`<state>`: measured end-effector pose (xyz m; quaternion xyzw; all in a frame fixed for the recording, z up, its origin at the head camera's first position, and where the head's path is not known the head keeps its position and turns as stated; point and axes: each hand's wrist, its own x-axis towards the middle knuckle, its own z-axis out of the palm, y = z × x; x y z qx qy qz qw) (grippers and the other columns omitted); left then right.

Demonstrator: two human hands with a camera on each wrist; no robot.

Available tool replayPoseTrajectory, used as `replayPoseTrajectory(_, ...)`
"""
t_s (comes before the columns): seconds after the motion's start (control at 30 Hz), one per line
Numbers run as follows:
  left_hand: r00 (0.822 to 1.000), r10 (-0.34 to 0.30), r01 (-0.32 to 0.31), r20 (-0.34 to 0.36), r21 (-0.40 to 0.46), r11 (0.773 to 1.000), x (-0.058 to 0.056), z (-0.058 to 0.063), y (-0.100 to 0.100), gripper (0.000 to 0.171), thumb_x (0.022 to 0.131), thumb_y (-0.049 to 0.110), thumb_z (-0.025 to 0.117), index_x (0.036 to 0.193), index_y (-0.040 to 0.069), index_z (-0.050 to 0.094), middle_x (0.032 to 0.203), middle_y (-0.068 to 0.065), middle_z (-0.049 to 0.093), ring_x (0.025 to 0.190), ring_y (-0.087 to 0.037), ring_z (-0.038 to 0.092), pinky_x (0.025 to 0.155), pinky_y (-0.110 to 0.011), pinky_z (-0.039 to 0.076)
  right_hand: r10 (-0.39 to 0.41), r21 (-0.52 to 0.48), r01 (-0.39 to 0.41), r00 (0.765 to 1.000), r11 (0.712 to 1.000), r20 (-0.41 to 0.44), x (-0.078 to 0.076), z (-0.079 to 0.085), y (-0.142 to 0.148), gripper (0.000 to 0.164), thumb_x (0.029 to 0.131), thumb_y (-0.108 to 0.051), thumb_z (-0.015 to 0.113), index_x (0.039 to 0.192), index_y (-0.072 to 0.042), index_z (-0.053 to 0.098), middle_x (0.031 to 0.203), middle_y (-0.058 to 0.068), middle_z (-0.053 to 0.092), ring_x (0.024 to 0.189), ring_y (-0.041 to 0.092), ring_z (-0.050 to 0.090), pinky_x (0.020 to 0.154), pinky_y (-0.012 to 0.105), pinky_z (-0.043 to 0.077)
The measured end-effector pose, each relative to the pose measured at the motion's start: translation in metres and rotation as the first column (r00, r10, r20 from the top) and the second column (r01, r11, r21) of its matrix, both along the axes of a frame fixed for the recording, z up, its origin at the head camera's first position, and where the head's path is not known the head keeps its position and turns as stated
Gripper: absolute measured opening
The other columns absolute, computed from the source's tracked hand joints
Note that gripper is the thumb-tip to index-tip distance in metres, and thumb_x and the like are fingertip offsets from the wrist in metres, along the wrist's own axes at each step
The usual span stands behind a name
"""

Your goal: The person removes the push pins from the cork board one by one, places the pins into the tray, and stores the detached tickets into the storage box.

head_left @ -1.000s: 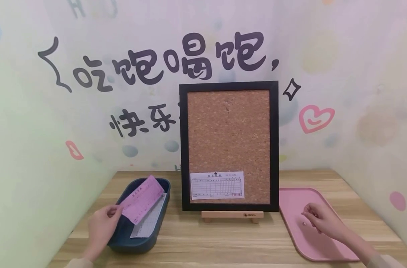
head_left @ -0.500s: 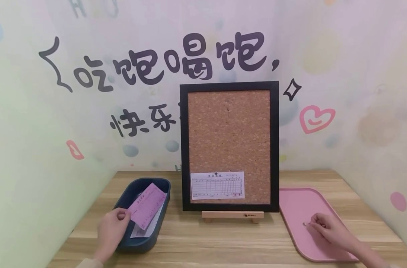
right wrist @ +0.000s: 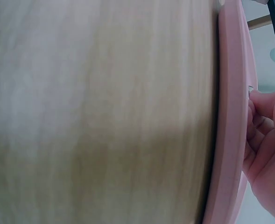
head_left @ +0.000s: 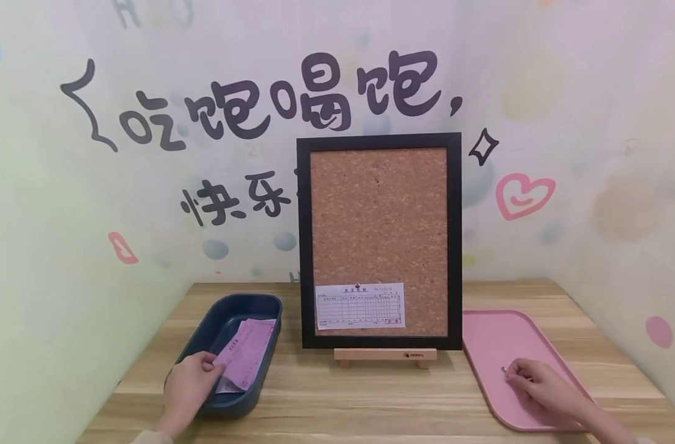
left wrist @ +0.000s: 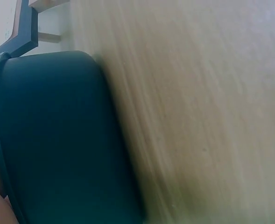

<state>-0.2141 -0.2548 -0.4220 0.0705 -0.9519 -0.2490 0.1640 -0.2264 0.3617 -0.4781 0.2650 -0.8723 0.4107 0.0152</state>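
Note:
At the left, my left hand reaches over the near left rim of a dark blue bin and pinches the corner of a pink printed slip. Other pink and white slips lie under it in the bin. In the left wrist view the bin's outer wall hides most of the hand. Over the pink tray, my right hand pinches a small silver pin between thumb and finger, low over the surface. The right wrist view shows the curled fingers beyond the tray's edge.
A black-framed cork board stands on a small wooden easel between bin and tray. A white printed form is fixed to its lower left by a dark pin. A patterned wall rises behind the wooden table.
My left hand has moved right and lowered the pink slip into the bin, over the other slips. My right hand has come down on the silver pin lying on the tray and taken hold of it.

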Motion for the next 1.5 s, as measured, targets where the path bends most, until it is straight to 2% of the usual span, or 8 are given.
replayPoseTrajectory(0.3, 0.995, -0.028, 0.032, 0.093, -0.034, 0.999, -0.0006, 0.001, -0.0005, 0.026, 0.072, 0.02, 0.071, 0.08, -0.004, 0.066, 0.068, -0.01, 0.067, 0.065, -0.026, 0.063, 0.054, -0.038, 0.045, -0.03, 0.04, 0.031, 1.0, 0.999, -0.003, -0.0008, 0.0026, -0.0045, 0.006, 0.088, 0.0, 0.053, 0.083, -0.002, 0.054, 0.059, -0.01, 0.046, 0.046, -0.006, 0.04, 0.035, 0.02, 0.038)
replayPoseTrajectory(0.6, 0.981, -0.037, 0.048, 0.188, -0.05, 0.998, -0.0022, 0.0008, -0.0008, 0.025, 0.072, 0.025, 0.072, 0.075, 0.0, 0.067, 0.069, -0.008, 0.065, 0.06, -0.019, 0.055, 0.054, -0.036, 0.042, -0.062, 0.068, 0.063, 0.998, 0.996, -0.022, -0.0023, 0.003, -0.0066, 0.006, 0.087, 0.001, 0.053, 0.082, -0.002, 0.054, 0.064, -0.012, 0.047, 0.048, -0.005, 0.042, 0.038, 0.022, 0.04)
replayPoseTrajectory(0.83, 0.979, -0.048, 0.057, 0.199, -0.043, 0.997, -0.0013, 0.0011, -0.0009, 0.024, 0.07, 0.026, 0.074, 0.072, 0.003, 0.067, 0.07, -0.009, 0.065, 0.061, -0.019, 0.056, 0.053, -0.036, 0.042, -0.077, 0.077, 0.079, 0.997, 0.994, -0.027, -0.0017, 0.004, -0.0083, 0.006, 0.087, 0.001, 0.053, 0.082, -0.002, 0.055, 0.065, -0.012, 0.049, 0.049, -0.004, 0.043, 0.039, 0.022, 0.04)
replayPoseTrajectory(1.17, 0.962, -0.052, 0.072, 0.269, -0.063, 0.995, -0.0047, 0.0001, -0.0028, 0.027, 0.069, 0.028, 0.075, 0.071, 0.003, 0.066, 0.067, -0.007, 0.063, 0.057, -0.017, 0.052, 0.049, -0.033, 0.04, -0.087, 0.089, 0.086, 0.996, 0.992, 0.0, -0.0021, 0.0051, -0.0081, 0.006, 0.088, -0.001, 0.053, 0.083, -0.002, 0.055, 0.066, -0.01, 0.051, 0.049, -0.004, 0.043, 0.039, 0.022, 0.041)
replayPoseTrajectory(1.4, 0.955, -0.053, 0.08, 0.292, -0.081, 0.994, -0.0054, 0.0007, -0.0043, 0.029, 0.069, 0.031, 0.076, 0.071, 0.004, 0.066, 0.064, -0.003, 0.061, 0.056, -0.016, 0.049, 0.048, -0.031, 0.038, -0.06, 0.06, 0.062, 0.998, 0.996, -0.032, -0.0018, 0.0035, -0.0045, 0.006, 0.088, 0.001, 0.052, 0.084, -0.002, 0.054, 0.065, -0.009, 0.052, 0.046, -0.003, 0.042, 0.036, 0.022, 0.039)
replayPoseTrajectory(1.5, 0.95, -0.052, 0.084, 0.306, -0.09, 0.992, -0.0058, 0.0017, -0.0052, 0.031, 0.07, 0.032, 0.075, 0.072, 0.003, 0.066, 0.064, -0.003, 0.06, 0.057, -0.016, 0.049, 0.049, -0.031, 0.038, -0.077, 0.059, 0.08, 0.996, 0.995, -0.048, -0.0015, 0.004, -0.0041, 0.005, 0.087, 0.001, 0.054, 0.084, -0.003, 0.055, 0.067, -0.009, 0.054, 0.047, -0.003, 0.043, 0.037, 0.022, 0.039)
